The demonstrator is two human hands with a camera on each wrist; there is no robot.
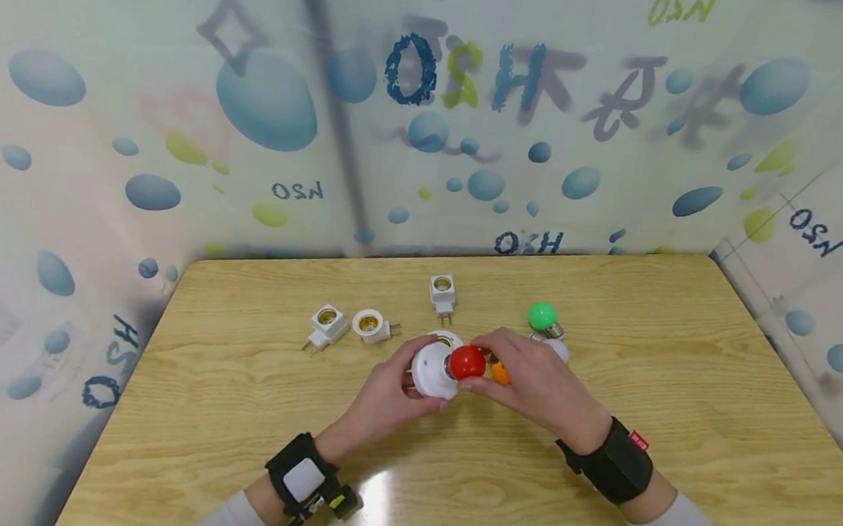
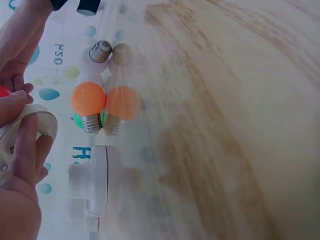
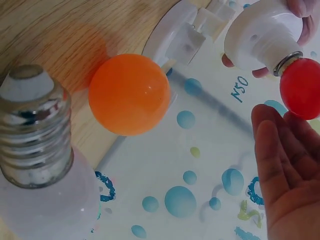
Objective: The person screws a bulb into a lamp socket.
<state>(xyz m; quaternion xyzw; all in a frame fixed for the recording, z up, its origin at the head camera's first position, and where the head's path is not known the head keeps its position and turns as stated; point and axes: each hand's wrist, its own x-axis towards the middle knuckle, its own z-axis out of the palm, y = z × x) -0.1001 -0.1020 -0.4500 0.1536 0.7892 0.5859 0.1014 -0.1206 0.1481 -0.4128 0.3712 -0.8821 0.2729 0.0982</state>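
Note:
My left hand (image 1: 396,386) grips a round white lamp holder (image 1: 430,372) by its rim, fingers curled behind it. A red light bulb (image 1: 467,362) sits at the holder's socket, its metal cap mostly inside in the right wrist view. My right hand (image 1: 542,382) holds the red bulb between thumb and fingers. Behind the held holder, a second round white lamp holder (image 2: 100,180) rests on the table, partly hidden in the head view. An orange bulb (image 3: 129,94) stands just beyond my right hand, mostly covered by it in the head view.
A green bulb (image 1: 541,315) and a white bulb (image 1: 557,349) lie beyond the right hand. Three white plug-in sockets stand further back: a square one (image 1: 329,322), a round one (image 1: 369,325) and another square one (image 1: 443,288). A patterned curtain (image 1: 429,172) borders the wooden table (image 1: 228,413).

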